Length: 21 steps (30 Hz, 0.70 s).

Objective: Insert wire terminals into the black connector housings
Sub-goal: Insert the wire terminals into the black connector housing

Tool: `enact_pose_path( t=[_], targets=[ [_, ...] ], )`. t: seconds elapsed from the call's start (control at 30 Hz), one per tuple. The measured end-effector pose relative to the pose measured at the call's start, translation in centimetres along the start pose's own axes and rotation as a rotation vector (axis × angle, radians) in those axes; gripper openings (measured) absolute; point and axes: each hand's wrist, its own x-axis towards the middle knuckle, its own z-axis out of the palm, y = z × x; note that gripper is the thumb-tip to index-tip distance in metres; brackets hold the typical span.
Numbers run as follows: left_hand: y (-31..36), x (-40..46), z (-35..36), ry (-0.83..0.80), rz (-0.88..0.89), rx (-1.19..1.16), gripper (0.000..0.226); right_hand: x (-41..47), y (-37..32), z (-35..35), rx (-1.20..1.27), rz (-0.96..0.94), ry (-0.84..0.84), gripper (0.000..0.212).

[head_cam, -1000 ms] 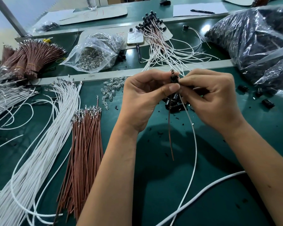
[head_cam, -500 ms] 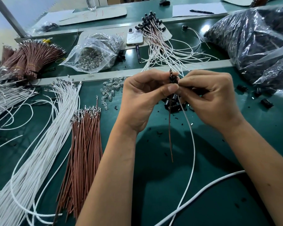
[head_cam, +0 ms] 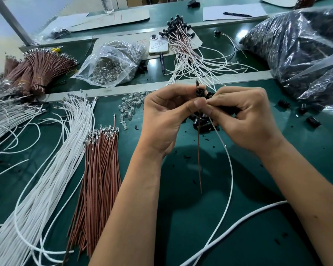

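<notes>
Above the green table (head_cam: 238, 227), a black connector housing (head_cam: 200, 92) is pinched between the left hand (head_cam: 167, 116) and the right hand (head_cam: 244, 116), evidently so the brown wire (head_cam: 199, 150) and white wire (head_cam: 230, 166) can be seated.

A small black plastic connector housing (head_cam: 200, 92) stands upright at frame centre, a thin brown wire (head_cam: 199, 160) and a white wire (head_cam: 230, 169) hanging below it.

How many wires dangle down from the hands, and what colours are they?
brown wire: 1
thin white wire: 1
Total: 2
</notes>
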Motion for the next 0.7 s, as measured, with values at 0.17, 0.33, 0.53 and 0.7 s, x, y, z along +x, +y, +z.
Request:
enact_pose_path(
  t=[0.17,0.33,0.53,0.7],
  targets=[
    [-0.33,-0.01,0.30,0.063,-0.026,-0.017,0.026,-0.02,0.08,-0.01,-0.020,0.014,-0.027,0.011],
    [-0.42,0.00,0.47,0.167,-0.131,-0.045,0.016,-0.22,0.37,0.27,-0.047,0.069,-0.051,0.009],
    [-0.12,0.29,-0.06,0.246,-0.388,-0.148,0.022,-0.29,0.27,0.19,-0.076,0.120,-0.074,0.011],
    [-0.03,0.36,-0.20,0.296,-0.471,-0.185,0.007,-0.33,-0.01,0.08,-0.065,0.151,-0.093,0.013]
  ],
)
